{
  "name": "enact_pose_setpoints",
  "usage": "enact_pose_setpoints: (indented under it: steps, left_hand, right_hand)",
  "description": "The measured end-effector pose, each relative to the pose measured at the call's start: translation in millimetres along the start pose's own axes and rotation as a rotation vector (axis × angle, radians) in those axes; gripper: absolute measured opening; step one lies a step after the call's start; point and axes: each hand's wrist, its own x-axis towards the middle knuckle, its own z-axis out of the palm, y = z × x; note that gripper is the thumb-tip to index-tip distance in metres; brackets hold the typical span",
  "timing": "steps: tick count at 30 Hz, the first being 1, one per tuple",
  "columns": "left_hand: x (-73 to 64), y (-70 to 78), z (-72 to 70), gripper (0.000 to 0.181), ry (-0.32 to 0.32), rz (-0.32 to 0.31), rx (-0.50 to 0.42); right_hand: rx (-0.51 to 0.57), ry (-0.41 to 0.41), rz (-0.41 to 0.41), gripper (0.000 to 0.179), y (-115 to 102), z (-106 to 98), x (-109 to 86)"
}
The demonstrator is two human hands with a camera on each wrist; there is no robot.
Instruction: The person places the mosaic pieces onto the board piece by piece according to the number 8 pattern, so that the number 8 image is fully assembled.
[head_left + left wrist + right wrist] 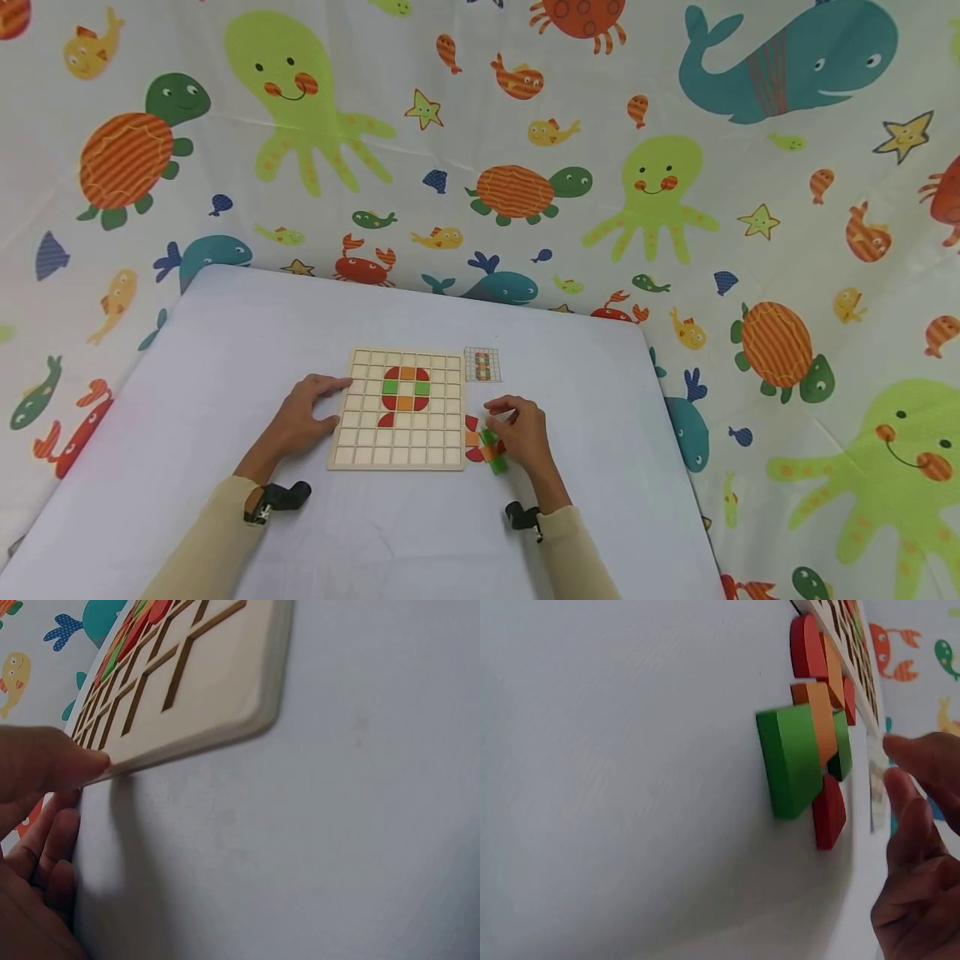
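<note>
A square wooden grid board lies on the table. Red, orange and green pieces form a ring on it, and a lone red rounded piece sits just below the ring's left side. My left hand rests at the board's left edge, thumb and forefinger touching it with fingers extended. Beside the right edge lies a small pile of loose pieces, among them a green block, an orange block and a red block. Over this pile hovers my right hand, fingers bent loosely, nothing visible between them.
A small card with a printed grid and coloured pattern lies by the board's upper right corner. White cloth covers the table. Behind it hangs a curtain printed with sea animals. Each wrist wears a small black camera.
</note>
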Motion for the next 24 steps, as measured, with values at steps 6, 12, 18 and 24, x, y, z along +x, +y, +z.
enact_pose_setpoints:
  steps: [6,12,18,24]
  left_hand:
    - [-0.3,3.2,-0.3,0.062,0.007,0.000,-0.002]
    - [-1.3,4.3,-0.4,0.062,0.004,-0.019,0.003]
    - [-1.3,4.0,-0.3,0.062,-0.001,-0.016,-0.005]
    - [-1.6,5.1,-1.2,0.062,0.003,-0.006,-0.005]
  right_hand:
    - [-0.071,-0.134,0.025,0.023,12,-8,-4.8]
    - [-0.099,-0.181,0.008,0.020,19,-9,-6.2]
    - [-0.118,-0.159,-0.016,0.023,19,-9,-12.9]
    - [-0.098,-0.137,-0.016,0.029,21,-10,-26.0]
